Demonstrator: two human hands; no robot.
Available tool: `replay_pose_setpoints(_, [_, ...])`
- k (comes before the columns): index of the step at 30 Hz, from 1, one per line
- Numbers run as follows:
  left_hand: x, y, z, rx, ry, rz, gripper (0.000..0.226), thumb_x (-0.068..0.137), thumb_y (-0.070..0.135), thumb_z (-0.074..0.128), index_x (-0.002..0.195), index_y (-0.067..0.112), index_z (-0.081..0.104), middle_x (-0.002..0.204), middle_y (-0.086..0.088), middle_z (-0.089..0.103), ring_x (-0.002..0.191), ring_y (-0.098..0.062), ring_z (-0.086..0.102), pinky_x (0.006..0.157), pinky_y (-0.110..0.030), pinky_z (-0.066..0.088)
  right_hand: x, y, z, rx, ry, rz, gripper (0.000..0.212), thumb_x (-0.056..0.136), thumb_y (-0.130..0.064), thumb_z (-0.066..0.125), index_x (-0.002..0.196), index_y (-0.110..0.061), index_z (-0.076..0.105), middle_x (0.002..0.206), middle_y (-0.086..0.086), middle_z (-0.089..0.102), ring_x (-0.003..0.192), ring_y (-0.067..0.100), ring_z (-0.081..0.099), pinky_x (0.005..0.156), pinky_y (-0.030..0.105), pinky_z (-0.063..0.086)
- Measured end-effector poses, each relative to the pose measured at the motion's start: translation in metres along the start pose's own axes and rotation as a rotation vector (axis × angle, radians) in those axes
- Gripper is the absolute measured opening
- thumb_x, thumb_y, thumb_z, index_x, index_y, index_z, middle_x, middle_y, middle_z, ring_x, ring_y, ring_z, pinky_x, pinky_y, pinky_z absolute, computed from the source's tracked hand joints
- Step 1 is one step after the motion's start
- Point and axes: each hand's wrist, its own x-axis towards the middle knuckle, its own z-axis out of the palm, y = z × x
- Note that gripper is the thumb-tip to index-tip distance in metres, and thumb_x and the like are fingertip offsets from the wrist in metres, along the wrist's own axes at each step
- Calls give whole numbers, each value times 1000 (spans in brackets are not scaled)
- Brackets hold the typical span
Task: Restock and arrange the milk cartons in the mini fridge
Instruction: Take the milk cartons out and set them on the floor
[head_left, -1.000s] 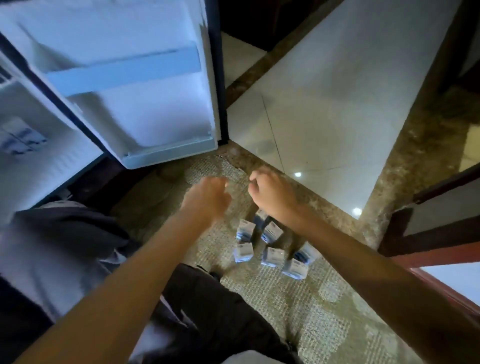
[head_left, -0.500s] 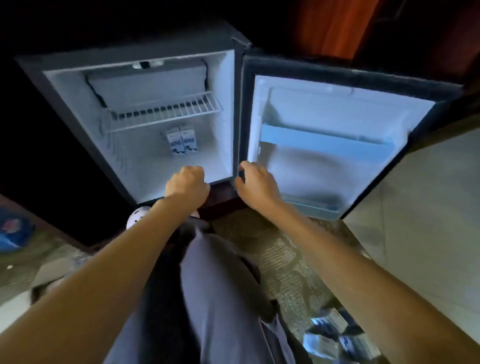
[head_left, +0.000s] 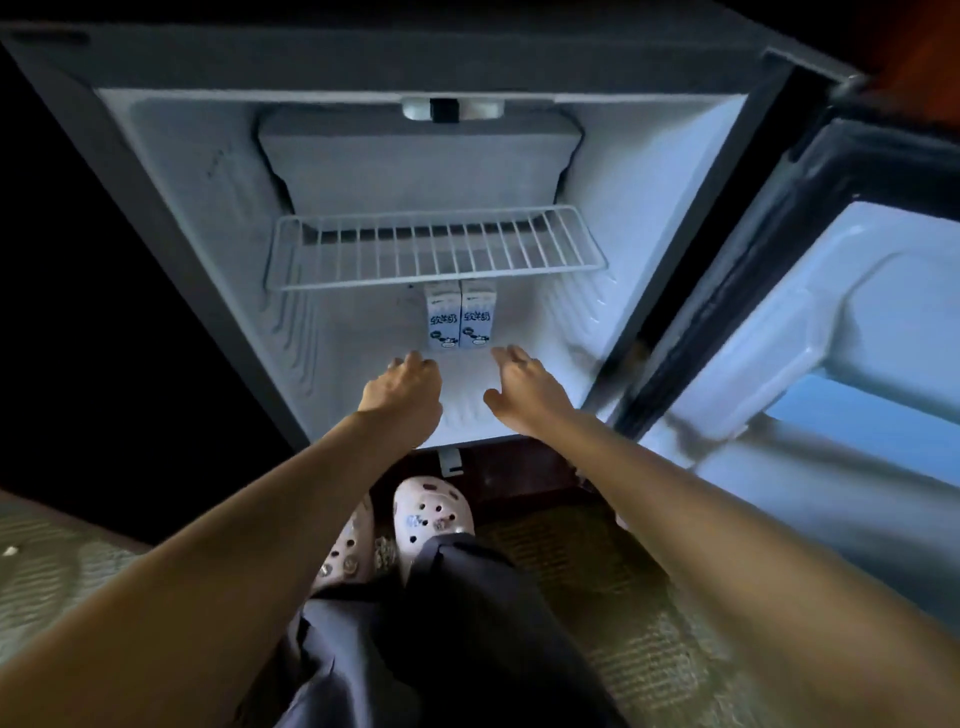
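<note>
Both hands have been carried forward since half a second ago, from the front lip of the mini fridge into its lower compartment, and the fists seen then have been loosened.

At the left, the left hand is held just above the compartment floor with its fingers loosely curled; nothing is gripped. Its fingertips lie just in front of the left carton, and contact cannot be confirmed.

The two milk cartons are stood upright, side by side and touching, at the back of the compartment under the wire shelf; the right carton is flush with its neighbour.

Small coated-paperboard packs such as these are judged to be light, fairly stiff but easily dented, and perhaps slick. A gentle hold across opposite side faces at mid-height is advised, rather than at the folded top.

Further right, the right hand is extended with fingers nearly straight and relaxed, empty, just short of the right carton. The door is swung wide open.
</note>
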Motion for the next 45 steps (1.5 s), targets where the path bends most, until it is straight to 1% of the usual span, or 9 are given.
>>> replay_pose_setpoints(4, [52, -17, 19, -4, -32, 22, 41, 89, 5, 46, 129, 0, 36, 139, -13, 33, 128, -30, 38, 99, -42, 39, 54, 7, 10, -44, -66, 5, 72, 92, -17, 48, 150, -12, 5, 159, 6, 1, 145, 28, 9, 107, 42, 34])
replay_pose_setpoints(8, [93, -27, 35, 66, 17, 35, 64, 92, 5, 44, 147, 1, 11, 158, -10, 1, 146, -24, 9, 113, -40, 29, 96, 9, 15, -106, -47, 4, 80, 94, -12, 47, 148, -11, -11, 157, 4, -19, 147, 27, -5, 115, 46, 25])
replay_pose_setpoints(18, [141, -26, 64, 57, 200, 110, 87, 88, -2, 49, 149, 8, -12, 156, -4, -26, 147, -21, -14, 109, -35, 35, 142, 23, 33, -131, 49, 2, 81, 92, -2, 44, 149, -14, -12, 158, -1, -18, 148, 22, -3, 115, 44, 26])
replay_pose_setpoints(27, [147, -8, 61, -64, 366, 62, 84, 87, 0, 54, 149, 4, -2, 152, -11, 21, 137, -24, 29, 108, -28, 33, 123, 30, 41, -155, 304, -141, 63, 87, 4, 47, 145, -2, 22, 153, 14, 22, 133, 34, 33, 98, 40, 44])
replay_pose_setpoints(30, [146, -8, 67, 81, 478, 36, 86, 58, 10, 84, 134, -2, 45, 122, -13, 58, 108, -22, 61, 83, -24, 53, 120, 36, 49, -185, 488, -227, 59, 65, 13, 67, 122, 8, 52, 116, 24, 57, 90, 40, 62, 63, 36, 59])
replay_pose_setpoints(32, [146, -8, 70, 126, 516, 29, 82, 42, 11, 89, 118, 0, 62, 105, -11, 66, 95, -23, 66, 72, -26, 56, 121, 40, 51, -186, 540, -234, 62, 52, 15, 75, 112, 10, 59, 95, 24, 62, 69, 38, 65, 47, 31, 54])
replay_pose_setpoints(35, [144, -3, 67, 104, 463, 26, 55, 80, 6, 65, 131, 3, 44, 133, -14, 43, 127, -28, 42, 98, -32, 43, 121, 40, 48, -178, 478, -219, 54, 61, 13, 72, 113, 6, 59, 99, 26, 57, 77, 39, 63, 52, 35, 55])
replay_pose_setpoints(38, [146, -6, 68, 81, 491, 47, 43, 88, 6, 53, 129, 7, 43, 139, -12, 30, 133, -27, 28, 103, -34, 35, 119, 41, 48, -212, 388, -150, 39, 77, 5, 64, 116, 1, 57, 118, 23, 47, 101, 39, 54, 67, 38, 52])
replay_pose_setpoints(45, [133, -9, 69, -100, 402, 8, 34, 90, -2, 49, 123, 5, 46, 122, -13, 54, 111, -28, 54, 88, -34, 47, 108, 35, 44, -205, 303, -124, 36, 89, -11, 55, 125, -10, 49, 122, 11, 53, 104, 33, 59, 76, 36, 47])
